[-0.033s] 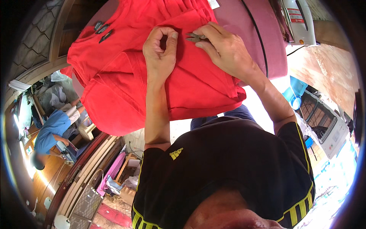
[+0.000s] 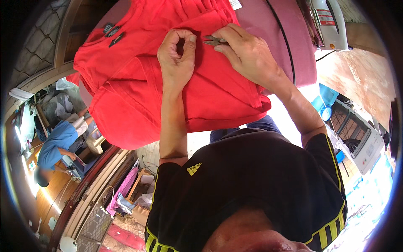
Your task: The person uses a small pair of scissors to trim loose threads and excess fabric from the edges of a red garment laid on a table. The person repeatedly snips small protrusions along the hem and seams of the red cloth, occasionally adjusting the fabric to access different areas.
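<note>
Red garments (image 2: 130, 88), apparently shirts, lie heaped on a table with a mauve cover (image 2: 262, 29). Dark neck labels (image 2: 116, 39) show at their upper left, and a white tag (image 2: 235, 4) at the top. Over the cloth, my left hand (image 2: 177, 54) pinches thumb and forefinger together; whatever is between them is too small to make out. Just to its right, my right hand (image 2: 247, 50) grips small metal thread snips (image 2: 213, 40), whose blades point toward the left fingertips with a small gap between.
A black cable (image 2: 282, 31) runs across the table's right side toward a white appliance (image 2: 329, 23). A blue plastic tub (image 2: 325, 100) and a grey-white framed unit (image 2: 357, 134) stand lower right. At far left, another person in a blue shirt (image 2: 54, 145) works at a machine.
My right hand and the snips have shifted very slightly left. The left hand and the garments look nearly the same.
</note>
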Demonstrator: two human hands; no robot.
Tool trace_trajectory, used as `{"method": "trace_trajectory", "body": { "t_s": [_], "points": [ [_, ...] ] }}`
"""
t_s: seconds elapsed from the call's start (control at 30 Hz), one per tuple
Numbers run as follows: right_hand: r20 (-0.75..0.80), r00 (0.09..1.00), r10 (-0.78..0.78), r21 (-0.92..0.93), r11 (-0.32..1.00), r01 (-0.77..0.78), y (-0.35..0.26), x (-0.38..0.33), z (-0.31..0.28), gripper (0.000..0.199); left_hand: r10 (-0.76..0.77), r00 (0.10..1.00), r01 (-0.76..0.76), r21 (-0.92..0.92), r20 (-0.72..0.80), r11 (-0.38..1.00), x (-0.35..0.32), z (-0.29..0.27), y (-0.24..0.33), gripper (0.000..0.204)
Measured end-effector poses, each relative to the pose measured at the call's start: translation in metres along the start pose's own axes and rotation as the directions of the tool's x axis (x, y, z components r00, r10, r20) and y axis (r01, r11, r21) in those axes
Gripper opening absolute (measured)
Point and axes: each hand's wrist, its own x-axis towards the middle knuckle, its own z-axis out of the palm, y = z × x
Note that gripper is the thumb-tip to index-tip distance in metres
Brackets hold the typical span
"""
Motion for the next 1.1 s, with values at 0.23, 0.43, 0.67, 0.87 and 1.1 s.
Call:
{"method": "trace_trajectory", "body": {
  "t_s": [0.23,0.43,0.67,0.87,1.1],
  "points": [
    [0.002,0.994,-0.108,-0.160,0.981,0.107,-0.001,0.011,0.007,0.018,0.045,0.998,-0.043,0.050,-0.033,0.998,-0.001,0.005,-0.005,0.006],
    [0.029,0.994,-0.104,-0.077,0.991,0.106,0.004,0.011,-0.003,0.013,0.016,0.998,-0.020,-0.048,-0.064,0.999,-0.004,0.001,-0.005,0.002],
    [0.096,0.991,0.090,0.411,0.903,-0.122,0.033,-0.014,-0.031,0.022,-0.124,0.982,0.027,-0.552,-0.139,0.833,-0.010,-0.012,-0.002,0.004],
    [0.109,0.993,-0.037,0.372,0.928,-0.006,0.023,-0.006,-0.027,0.022,-0.110,0.981,0.037,-0.400,-0.161,0.916,-0.074,-0.012,0.037,0.008],
    [0.130,0.991,-0.020,0.476,0.878,-0.045,0.027,0.005,-0.018,0.023,-0.291,0.827,0.178,0.267,0.481,0.947,-0.118,-0.048,0.073,0.020]
  ]
}}
